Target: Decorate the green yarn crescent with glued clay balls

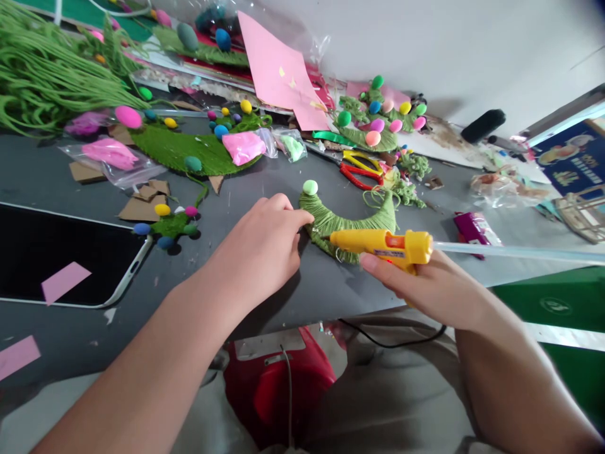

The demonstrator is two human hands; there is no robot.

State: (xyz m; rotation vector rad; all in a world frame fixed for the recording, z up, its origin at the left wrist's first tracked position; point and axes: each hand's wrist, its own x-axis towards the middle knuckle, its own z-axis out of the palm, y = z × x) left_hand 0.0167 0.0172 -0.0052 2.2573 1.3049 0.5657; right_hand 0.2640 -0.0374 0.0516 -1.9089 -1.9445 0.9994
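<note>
A crescent wound in green yarn (347, 222) lies on the grey table, with a pale green ball (310, 187) at its left tip and loose yarn loops by its right tip. My left hand (271, 236) pinches the crescent's left edge between thumb and fingers. In my right hand (416, 280) is a yellow hot glue gun (373, 244), gripped round its handle. Its nozzle points left, close to the crescent's lower left part; whether it touches cannot be made out. A long clear glue stick (515, 251) sticks out of the gun's back.
Red- and yellow-handled scissors (362, 169) lie behind the crescent. A tablet (61, 255) is at the left, near a small green piece with coloured balls (172, 224). Green yarn (51, 75) heaps at the back left. A purple packet (476, 233) sits at the right. A black cable (392, 345) hangs below the table edge.
</note>
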